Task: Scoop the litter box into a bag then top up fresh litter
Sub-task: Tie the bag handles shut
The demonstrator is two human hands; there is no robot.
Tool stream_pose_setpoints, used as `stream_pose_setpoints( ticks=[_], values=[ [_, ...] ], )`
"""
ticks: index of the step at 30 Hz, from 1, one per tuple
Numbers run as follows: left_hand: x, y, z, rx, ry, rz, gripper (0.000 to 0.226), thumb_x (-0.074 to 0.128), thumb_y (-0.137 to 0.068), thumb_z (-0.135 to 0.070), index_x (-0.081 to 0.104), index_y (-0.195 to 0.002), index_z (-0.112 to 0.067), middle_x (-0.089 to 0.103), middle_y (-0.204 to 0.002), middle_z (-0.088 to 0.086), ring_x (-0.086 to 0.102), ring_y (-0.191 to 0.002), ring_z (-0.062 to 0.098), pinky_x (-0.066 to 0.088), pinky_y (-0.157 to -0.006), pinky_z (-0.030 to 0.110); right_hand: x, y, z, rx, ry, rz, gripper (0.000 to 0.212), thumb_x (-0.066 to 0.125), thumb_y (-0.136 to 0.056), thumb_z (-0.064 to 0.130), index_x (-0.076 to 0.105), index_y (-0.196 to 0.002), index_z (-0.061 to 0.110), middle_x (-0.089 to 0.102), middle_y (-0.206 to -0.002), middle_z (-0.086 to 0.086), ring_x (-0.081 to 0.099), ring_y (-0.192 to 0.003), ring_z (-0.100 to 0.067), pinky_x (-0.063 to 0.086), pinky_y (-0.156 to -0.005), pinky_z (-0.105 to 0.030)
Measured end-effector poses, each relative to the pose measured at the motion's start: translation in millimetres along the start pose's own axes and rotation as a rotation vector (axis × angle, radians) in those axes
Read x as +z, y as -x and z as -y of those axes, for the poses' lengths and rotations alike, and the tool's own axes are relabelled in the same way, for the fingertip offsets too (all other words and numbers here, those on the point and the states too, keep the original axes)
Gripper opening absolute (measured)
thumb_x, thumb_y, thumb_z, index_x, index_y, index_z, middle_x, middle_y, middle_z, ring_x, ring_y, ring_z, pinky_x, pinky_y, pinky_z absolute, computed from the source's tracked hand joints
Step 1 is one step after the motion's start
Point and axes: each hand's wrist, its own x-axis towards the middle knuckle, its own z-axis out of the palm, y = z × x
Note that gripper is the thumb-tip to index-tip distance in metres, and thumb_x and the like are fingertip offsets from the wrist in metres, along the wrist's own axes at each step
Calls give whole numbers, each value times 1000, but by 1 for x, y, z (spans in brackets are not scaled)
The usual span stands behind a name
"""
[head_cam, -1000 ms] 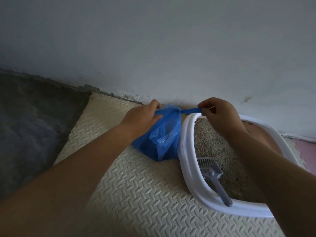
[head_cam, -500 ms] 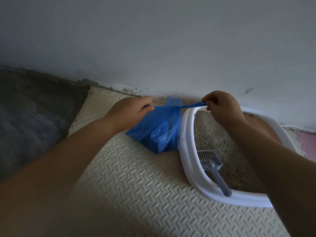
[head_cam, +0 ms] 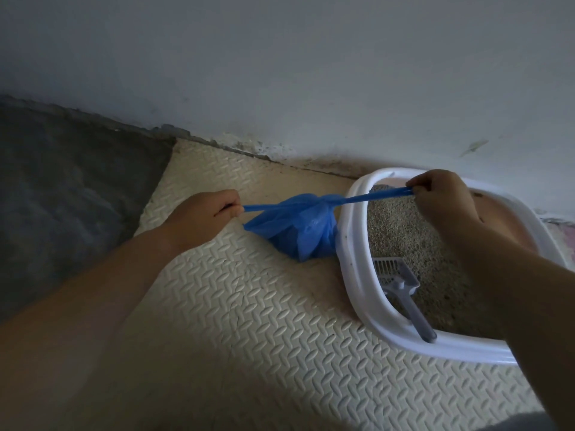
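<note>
I see my two hands pulling the blue bag (head_cam: 298,228) shut. My left hand (head_cam: 202,214) is a closed fist on one handle, out to the left. My right hand (head_cam: 441,197) is a closed fist on the other handle, up over the box (head_cam: 354,275). The two handles run in one straight line, left to right, w/ the knot in the middle, right above the bag. So I think the next pull goes straight out along that line, hands going apart. The bag sits on the mat (head_cam: 249,321), touching the box's left wall, between my hands. It's a bit nearer my left hand I think.

The bag is thin shiny plastic, all crinkly, lumpy at the bottom. The handles are stretched thin like ribbon, so they could snap. The box is smooth white plastic w/ a fat round rim. Inside is sandy grey litter (head_cam: 401,231). A grey scoop (head_cam: 401,287) w/ slots lies in it, its handle resting on the near rim. The mat is cream foam w/ little bumps. I see no fresh litter pack here
</note>
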Motion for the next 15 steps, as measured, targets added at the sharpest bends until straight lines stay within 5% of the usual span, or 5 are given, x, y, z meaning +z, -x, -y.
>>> stream_pose_setpoints(
  ticks=[8,15],
  values=[
    [-2,0,8,-53,43,-16,25,55,-94,-18,50,-70,-18,49,-59,1,45,-56,10,36,-55,31,3,0,0,7,-8,-1,23,47,-94,8,68,-102,14,66,-90,-9,50,-59,-15,38,-50,-25],
    [-18,-23,-23,-80,45,-95,19,60,-91,-27,56,-73,-21,51,-62,-2,44,-55,9,34,-55,30,-15,-4,44,-186,-77,-128,18,56,-87,9,68,-98,18,67,-90,1,61,-82,-16,47,-71,-27]
  ],
)
